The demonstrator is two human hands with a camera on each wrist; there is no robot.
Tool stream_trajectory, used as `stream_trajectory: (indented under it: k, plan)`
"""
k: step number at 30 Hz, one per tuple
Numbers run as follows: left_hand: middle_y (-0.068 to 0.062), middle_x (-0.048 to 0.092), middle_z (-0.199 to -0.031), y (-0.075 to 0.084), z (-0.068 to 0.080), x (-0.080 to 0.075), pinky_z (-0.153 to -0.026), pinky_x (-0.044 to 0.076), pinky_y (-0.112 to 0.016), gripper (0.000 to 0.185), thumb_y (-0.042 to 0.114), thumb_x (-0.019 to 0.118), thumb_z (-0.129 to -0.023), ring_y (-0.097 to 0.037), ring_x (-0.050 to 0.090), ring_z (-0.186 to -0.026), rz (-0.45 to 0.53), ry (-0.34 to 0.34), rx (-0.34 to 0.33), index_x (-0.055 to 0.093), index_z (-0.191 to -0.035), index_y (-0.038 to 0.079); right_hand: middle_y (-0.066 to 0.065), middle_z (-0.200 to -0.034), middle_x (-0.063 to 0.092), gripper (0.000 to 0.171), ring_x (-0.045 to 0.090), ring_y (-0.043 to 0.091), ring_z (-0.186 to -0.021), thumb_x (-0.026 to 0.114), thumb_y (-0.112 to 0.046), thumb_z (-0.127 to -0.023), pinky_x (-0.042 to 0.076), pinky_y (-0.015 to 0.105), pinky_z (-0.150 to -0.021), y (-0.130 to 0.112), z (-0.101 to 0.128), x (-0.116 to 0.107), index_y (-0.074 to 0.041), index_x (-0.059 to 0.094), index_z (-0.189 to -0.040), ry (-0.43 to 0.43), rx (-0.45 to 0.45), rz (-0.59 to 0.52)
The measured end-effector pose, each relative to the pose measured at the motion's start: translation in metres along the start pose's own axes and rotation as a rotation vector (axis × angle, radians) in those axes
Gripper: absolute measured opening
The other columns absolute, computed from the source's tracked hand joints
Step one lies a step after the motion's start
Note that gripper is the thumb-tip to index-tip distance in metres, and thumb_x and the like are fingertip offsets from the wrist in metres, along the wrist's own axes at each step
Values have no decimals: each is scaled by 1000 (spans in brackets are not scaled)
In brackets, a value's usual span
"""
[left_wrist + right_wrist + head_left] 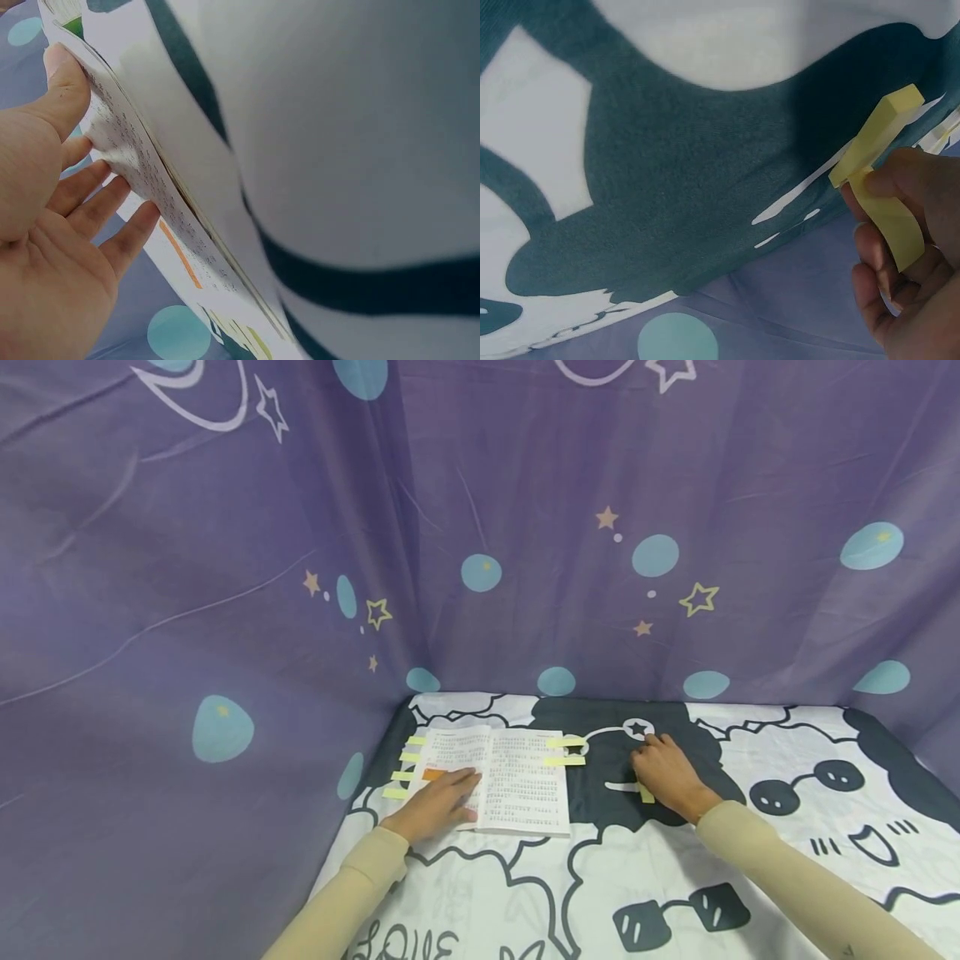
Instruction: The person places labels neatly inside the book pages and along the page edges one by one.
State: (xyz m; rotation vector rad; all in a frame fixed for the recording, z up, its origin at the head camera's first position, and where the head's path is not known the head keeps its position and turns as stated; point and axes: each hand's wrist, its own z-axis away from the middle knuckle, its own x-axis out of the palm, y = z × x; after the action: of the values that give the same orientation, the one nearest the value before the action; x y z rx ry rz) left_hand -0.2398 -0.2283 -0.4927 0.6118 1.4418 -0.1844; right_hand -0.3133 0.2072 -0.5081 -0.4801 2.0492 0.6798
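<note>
An open book with printed pages lies on the patterned cloth. My left hand rests on its left page, fingers loosely extended; in the left wrist view the fingertips touch the paper near an orange tab. Right of the book, my right hand is low over a dark patch of cloth. Thumb and fingers there pinch a yellow sticky note strip, one end of which meets a small yellow sticky note pad. Part of the strip is hidden by the thumb.
Yellow tabs stick out along the book's left edge, and more yellow tabs lie across its right edge. The black and white cloth covers the surface. Purple curtains hang behind and at the left.
</note>
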Motion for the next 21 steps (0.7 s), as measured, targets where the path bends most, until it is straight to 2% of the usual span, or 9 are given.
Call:
stream_trajectory:
  k: [5, 10, 17, 21]
  plan:
    - [-13, 35, -164, -1, -1, 0, -122, 32, -46, 75, 40, 68, -97, -30, 33, -151, -7, 2, 2, 41, -158, 6, 11, -69, 67, 12, 57, 32, -76, 78, 1, -73, 48, 49, -72, 5, -1, -2, -4, 67, -70, -26, 46, -55]
    - [-14, 36, -163, 0, -1, 0, -121, 33, -48, 75, 39, 69, -97, -31, 34, -150, -4, 5, 13, 42, -157, 4, 9, -69, 66, 14, 56, 32, -75, 78, 0, -72, 45, 49, -68, 5, -1, -5, -7, 66, -67, -54, 77, -95]
    - [-11, 33, -166, 0, 0, 0, -123, 30, -45, 75, 41, 68, -98, -29, 30, -152, 8, -10, -22, 39, -159, 8, 10, -69, 66, 21, 55, 33, -78, 79, 4, -73, 43, 48, -67, 0, -2, -7, -9, 66, -62, -17, 56, -26]
    - [-13, 35, -164, 1, 1, 0, -122, 32, -47, 75, 39, 69, -97, -31, 32, -151, 4, 7, -4, 41, -158, 5, 11, -70, 67, 19, 55, 32, -78, 79, 6, -72, 45, 48, -68, -2, -3, -5, -7, 67, -65, -8, 38, -14]
